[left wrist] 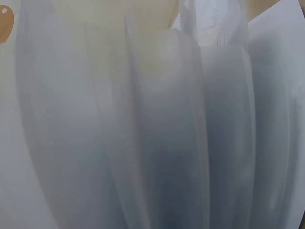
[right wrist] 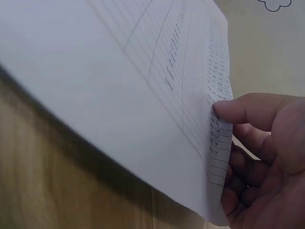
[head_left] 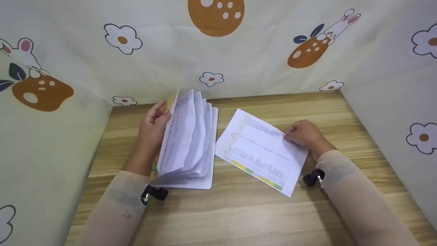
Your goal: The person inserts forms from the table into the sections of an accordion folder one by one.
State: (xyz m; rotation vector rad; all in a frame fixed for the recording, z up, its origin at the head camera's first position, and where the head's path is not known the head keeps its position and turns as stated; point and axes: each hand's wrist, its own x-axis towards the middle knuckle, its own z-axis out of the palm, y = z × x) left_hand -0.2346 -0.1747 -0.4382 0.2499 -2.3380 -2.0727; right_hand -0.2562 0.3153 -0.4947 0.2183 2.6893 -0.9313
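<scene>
On the left of the head view, my left hand (head_left: 152, 132) grips the raised cover side of a thick open book (head_left: 181, 138), thumb on the inner side and fingers behind. Its pages stand fanned, and the back cover lies on the table. Close up, the left wrist view is filled by greyish, translucent-looking pages (left wrist: 167, 129); the hand is out of that frame. A loose printed sheet (head_left: 259, 153) with a yellow and green strip lies to the right. My right hand (head_left: 305, 135) pinches its upper right edge between thumb and curled fingers (right wrist: 259, 107).
The wood-grain table (head_left: 239, 218) extends under everything. Patterned cloth walls (head_left: 164, 65) rise at the back and both sides, the back one close behind the book. Small black wrist devices (head_left: 314, 177) sit on both sleeves.
</scene>
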